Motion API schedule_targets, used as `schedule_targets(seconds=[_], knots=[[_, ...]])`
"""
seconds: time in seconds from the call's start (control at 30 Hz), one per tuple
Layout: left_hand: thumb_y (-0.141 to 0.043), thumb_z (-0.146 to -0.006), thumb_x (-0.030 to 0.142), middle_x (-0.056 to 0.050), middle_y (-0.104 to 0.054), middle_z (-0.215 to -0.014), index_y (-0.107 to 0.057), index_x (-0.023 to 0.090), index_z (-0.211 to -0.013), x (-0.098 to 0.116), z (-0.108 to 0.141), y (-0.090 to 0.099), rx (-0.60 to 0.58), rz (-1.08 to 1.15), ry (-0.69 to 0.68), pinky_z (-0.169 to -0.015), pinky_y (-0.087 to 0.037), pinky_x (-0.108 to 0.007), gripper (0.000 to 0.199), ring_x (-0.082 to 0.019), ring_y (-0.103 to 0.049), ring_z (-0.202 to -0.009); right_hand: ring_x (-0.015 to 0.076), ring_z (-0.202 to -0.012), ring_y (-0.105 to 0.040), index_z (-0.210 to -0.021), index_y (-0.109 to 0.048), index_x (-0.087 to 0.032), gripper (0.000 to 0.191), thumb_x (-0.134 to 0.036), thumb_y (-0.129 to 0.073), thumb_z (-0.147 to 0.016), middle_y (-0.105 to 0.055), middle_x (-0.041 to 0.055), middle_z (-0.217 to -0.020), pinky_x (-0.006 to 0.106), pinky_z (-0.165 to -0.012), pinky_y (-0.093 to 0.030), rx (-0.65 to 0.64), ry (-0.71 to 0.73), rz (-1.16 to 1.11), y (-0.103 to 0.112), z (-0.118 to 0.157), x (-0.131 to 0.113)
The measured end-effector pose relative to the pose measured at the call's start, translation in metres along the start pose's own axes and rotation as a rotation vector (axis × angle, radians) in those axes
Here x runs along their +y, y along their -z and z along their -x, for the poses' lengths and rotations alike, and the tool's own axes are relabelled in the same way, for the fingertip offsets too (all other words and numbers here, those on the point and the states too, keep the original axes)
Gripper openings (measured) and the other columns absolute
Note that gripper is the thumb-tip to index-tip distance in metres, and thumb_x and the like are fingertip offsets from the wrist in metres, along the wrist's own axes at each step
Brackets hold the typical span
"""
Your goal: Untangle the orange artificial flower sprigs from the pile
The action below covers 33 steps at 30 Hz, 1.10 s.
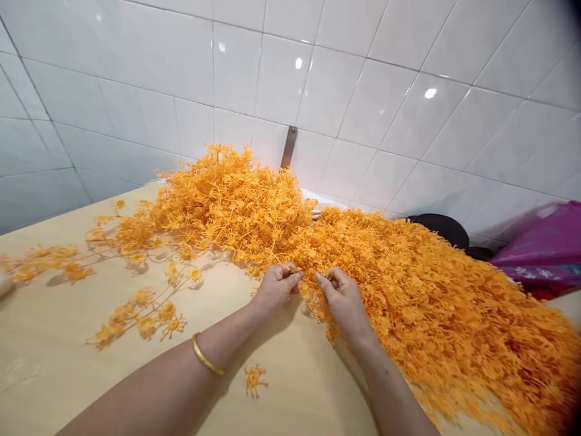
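Note:
My left hand [278, 287], with a gold bangle [206, 356] on the wrist, is closed in a pinch on a thin orange plastic flower stem [285, 266]. A short gap to its right, my right hand [340, 297] is also closed, thumb against fingers. Whatever small piece it pinches is hidden among the orange flowers behind it. Both hands are at the front edge of a big heap of orange plastic flower sprigs [408, 290]. A loose sprig [145, 312] lies left of my hands, and one single floret [254, 380] rests between my forearms.
The heap spreads over the pale table [59, 327] from back left to front right. Behind it rises a white tiled wall [354, 79] with a metal bracket [288, 147]. A black round object [440, 227] and a purple bag [540, 245] stand at the right.

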<state>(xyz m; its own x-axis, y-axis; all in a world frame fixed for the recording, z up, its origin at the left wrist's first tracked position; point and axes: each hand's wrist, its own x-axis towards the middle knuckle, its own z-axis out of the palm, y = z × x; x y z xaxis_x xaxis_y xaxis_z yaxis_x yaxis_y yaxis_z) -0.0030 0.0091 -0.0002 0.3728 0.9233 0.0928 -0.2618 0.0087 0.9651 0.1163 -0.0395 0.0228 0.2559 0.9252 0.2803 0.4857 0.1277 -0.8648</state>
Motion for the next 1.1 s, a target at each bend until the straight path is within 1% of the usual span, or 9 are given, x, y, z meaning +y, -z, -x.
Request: schedule_targets(seconds=[0.17, 0.27, 0.33, 0.4, 0.53, 0.6, 0.83, 0.97, 1.1], knots=[[-0.059, -0.063, 0.026, 0.006, -0.040, -0.040, -0.049, 0.015, -0.057, 0.000, -0.001, -0.008, 0.060, 0.073, 0.075, -0.036, -0.024, -0.018, 0.016, -0.004, -0.034, -0.034, 0.0059, -0.042, -0.030, -0.061, -0.038, -0.017, 0.023, -0.029, -0.044, -0.080, -0.034, -0.0061, -0.048, 0.019, -0.042, -0.025, 0.254, 0.250, 0.260, 0.001, 0.022, -0.024], [-0.062, -0.060, 0.023, 0.007, -0.037, -0.039, -0.046, 0.015, -0.054, 0.002, -0.004, -0.006, 0.187, 0.164, 0.083, -0.037, -0.027, -0.017, 0.019, -0.003, -0.033, -0.033, 0.0062, -0.043, -0.035, -0.068, -0.046, -0.016, 0.015, -0.027, -0.048, -0.078, -0.041, -0.0034, -0.054, 0.020, -0.043, -0.026, 0.574, 0.410, 0.362, 0.013, 0.040, -0.051], [-0.062, -0.059, 0.022, 0.007, -0.037, -0.039, -0.044, 0.015, -0.051, 0.003, -0.005, -0.002, 0.259, 0.195, 0.062, -0.038, -0.030, -0.017, 0.021, -0.002, -0.032, -0.033, 0.0074, -0.047, -0.039, -0.070, -0.048, -0.016, 0.013, -0.027, -0.051, -0.076, -0.044, -0.0010, -0.059, 0.021, -0.045, -0.028, 0.774, 0.423, 0.341, 0.020, 0.045, -0.066], [-0.062, -0.060, 0.024, 0.006, -0.039, -0.041, -0.045, 0.014, -0.053, 0.003, -0.004, 0.001, 0.240, 0.194, 0.052, -0.040, -0.033, -0.018, 0.021, -0.003, -0.033, -0.034, 0.0076, -0.048, -0.039, -0.070, -0.046, -0.017, 0.013, -0.028, -0.051, -0.076, -0.042, -0.0020, -0.058, 0.020, -0.045, -0.029, 0.690, 0.362, 0.207, 0.022, 0.043, -0.069], [-0.063, -0.061, 0.033, 0.005, -0.041, -0.044, -0.049, 0.015, -0.058, 0.002, -0.001, 0.003, 0.157, 0.176, 0.057, -0.041, -0.033, -0.017, 0.023, -0.004, -0.037, -0.040, 0.0064, -0.043, -0.037, -0.082, -0.044, -0.019, 0.013, -0.030, -0.047, -0.077, -0.044, -0.0030, -0.062, 0.018, -0.038, -0.027, 0.206, 0.008, -0.141, 0.014, 0.025, -0.044], [-0.063, -0.061, 0.034, 0.004, -0.042, -0.046, -0.049, 0.014, -0.058, 0.002, 0.000, 0.003, 0.168, 0.172, 0.038, -0.042, -0.032, -0.017, 0.024, -0.005, -0.038, -0.041, 0.0055, -0.042, -0.035, -0.088, -0.045, -0.018, 0.019, -0.033, -0.047, -0.076, -0.046, -0.0024, -0.066, 0.018, -0.037, -0.026, 0.078, -0.123, -0.260, 0.008, 0.018, -0.030], [-0.060, -0.064, 0.031, 0.005, -0.039, -0.045, -0.045, 0.015, -0.055, -0.003, 0.001, -0.004, 0.095, 0.222, -0.006, -0.043, -0.030, -0.018, 0.023, -0.004, -0.036, -0.041, 0.0041, -0.036, -0.025, -0.070, -0.051, -0.014, 0.033, -0.047, -0.056, -0.067, -0.032, -0.0076, -0.045, 0.018, -0.035, -0.019, -0.189, -0.255, -0.326, -0.015, 0.019, -0.013], [-0.054, -0.067, 0.027, 0.005, -0.035, -0.042, -0.041, 0.015, -0.047, -0.007, 0.002, -0.004, 0.103, -0.009, -0.094, -0.041, -0.026, -0.018, 0.027, -0.004, -0.032, -0.039, 0.0029, -0.034, -0.020, -0.058, -0.043, -0.016, 0.034, -0.045, -0.057, -0.066, -0.029, -0.0090, -0.040, 0.018, -0.034, -0.014, -0.226, -0.323, -0.449, -0.020, 0.018, -0.007], [-0.052, -0.068, 0.024, 0.004, -0.036, -0.043, -0.042, 0.015, -0.046, -0.008, -0.002, 0.001, 0.150, -0.170, -0.195, -0.043, -0.026, -0.019, 0.026, -0.005, -0.033, -0.042, 0.0029, -0.035, -0.019, -0.055, -0.039, -0.016, 0.031, -0.040, -0.053, -0.070, -0.028, -0.0086, -0.041, 0.018, -0.035, -0.014, -0.262, -0.269, -0.378, -0.018, 0.026, -0.020]])
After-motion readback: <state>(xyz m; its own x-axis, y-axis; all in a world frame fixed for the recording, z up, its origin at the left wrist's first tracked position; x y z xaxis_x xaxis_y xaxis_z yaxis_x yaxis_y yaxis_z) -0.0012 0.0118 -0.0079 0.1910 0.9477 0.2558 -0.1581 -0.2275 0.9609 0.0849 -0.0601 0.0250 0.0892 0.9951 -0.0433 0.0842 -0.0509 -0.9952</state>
